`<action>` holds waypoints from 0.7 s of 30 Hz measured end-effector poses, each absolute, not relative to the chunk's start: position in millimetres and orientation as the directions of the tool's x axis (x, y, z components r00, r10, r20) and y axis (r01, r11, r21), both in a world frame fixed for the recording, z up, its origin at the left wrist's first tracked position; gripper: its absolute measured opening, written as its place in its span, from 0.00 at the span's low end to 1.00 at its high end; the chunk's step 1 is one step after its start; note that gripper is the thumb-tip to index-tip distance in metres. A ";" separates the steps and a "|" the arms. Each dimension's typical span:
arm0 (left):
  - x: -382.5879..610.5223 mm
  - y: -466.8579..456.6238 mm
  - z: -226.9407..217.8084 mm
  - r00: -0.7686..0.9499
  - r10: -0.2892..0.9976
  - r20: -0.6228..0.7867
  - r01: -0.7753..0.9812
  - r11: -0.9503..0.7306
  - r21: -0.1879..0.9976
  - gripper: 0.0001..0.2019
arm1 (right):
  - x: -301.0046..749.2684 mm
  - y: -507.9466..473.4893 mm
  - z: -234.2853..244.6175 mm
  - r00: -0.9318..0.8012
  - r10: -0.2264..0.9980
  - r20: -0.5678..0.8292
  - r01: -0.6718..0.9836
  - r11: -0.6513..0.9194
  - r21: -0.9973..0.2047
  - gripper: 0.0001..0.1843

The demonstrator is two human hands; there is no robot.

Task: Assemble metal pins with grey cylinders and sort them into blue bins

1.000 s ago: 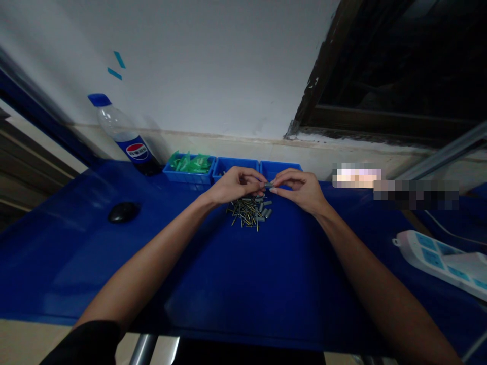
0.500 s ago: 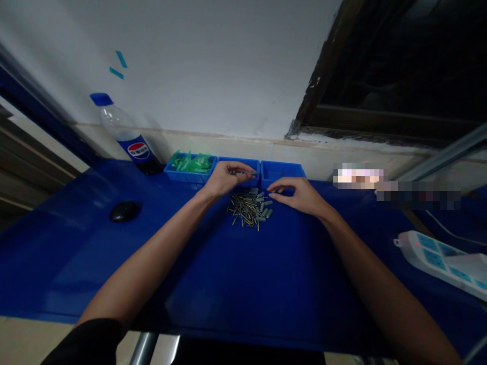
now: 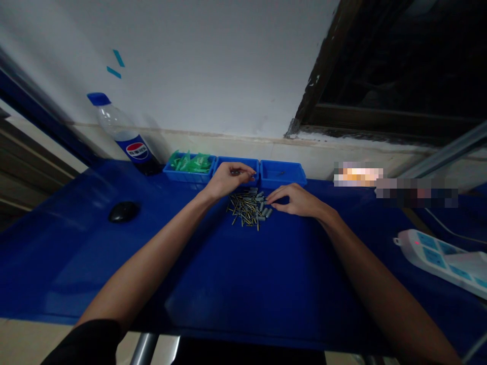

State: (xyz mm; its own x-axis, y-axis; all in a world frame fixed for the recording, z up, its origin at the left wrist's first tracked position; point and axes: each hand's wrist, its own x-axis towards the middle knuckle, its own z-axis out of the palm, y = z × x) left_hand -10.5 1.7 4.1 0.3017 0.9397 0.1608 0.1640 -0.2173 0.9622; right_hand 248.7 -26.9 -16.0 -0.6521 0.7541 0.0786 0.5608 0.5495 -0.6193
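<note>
1. Lying on the blue table, the pile of pins sits just before three blue bins.
2. The left hand pinches a small part (too tiny to identify) above the middle one; the right hand, fingers loosely spread, touches the pile's edge.
3. A bottle bearing the Pepsi logo stands left of them.

A single head-worn camera looks forward and down from just above the blue surface, facing the wall behind it.
</note>
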 end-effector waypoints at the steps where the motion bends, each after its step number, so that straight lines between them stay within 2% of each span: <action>1: -9.9 0.6 5.4 0.324 0.932 0.161 0.166 -0.224 0.960 0.08 | 249.5 -26.5 -16.6 -0.653 0.753 0.081 0.561 0.553 -0.616 0.14; 13: -9.3 -2.6 9.4 0.384 0.908 0.169 0.209 -0.264 0.942 0.09 | 251.9 -19.0 -26.6 -0.589 0.805 0.072 0.626 0.510 -0.590 0.05; 17: -9.9 -3.1 9.4 0.401 0.900 0.171 0.203 -0.270 0.941 0.10 | 254.4 -17.8 -27.6 -0.545 0.829 0.121 0.570 0.473 -0.671 0.04; 21: -11.1 -3.2 8.9 0.434 0.882 0.183 0.209 -0.296 0.932 0.10 | 253.9 -18.3 -27.0 -0.506 0.847 0.161 0.496 0.438 -0.750 0.10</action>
State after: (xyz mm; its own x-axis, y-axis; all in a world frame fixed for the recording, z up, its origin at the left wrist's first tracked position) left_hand -11.1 -3.2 8.9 0.4338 0.8821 0.1834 0.2087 -0.2964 0.9320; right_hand 253.9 -18.3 -27.0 -0.5060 0.8474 0.1608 0.4958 0.4383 -0.7497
